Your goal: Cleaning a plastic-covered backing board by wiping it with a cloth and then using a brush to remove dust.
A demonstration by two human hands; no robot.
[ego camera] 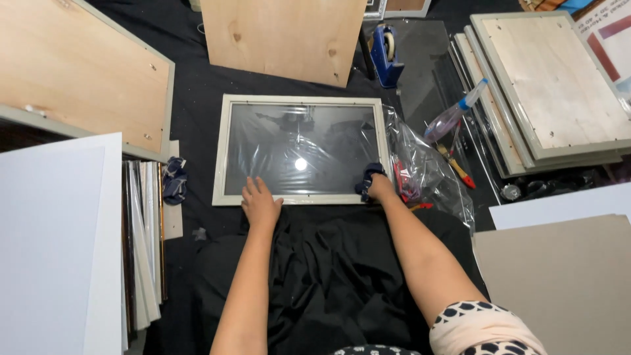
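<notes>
Far left: white board (56,243) over a stack of frames (141,243); small dark rag (174,181) lies beside them on the black floor cloth (197,85). Centre: pale picture frame (227,151) with glass lies flat, face up. Left hand (261,205) spread flat, fingers apart, on the frame's near edge toward its left corner. Right hand (380,187) closed on a dark blue cloth (368,179), pressed at the frame's near right corner. Right of it: clear plastic bag (427,177), spray bottle (453,115), then stacked wood-backed frames (552,85).
</notes>
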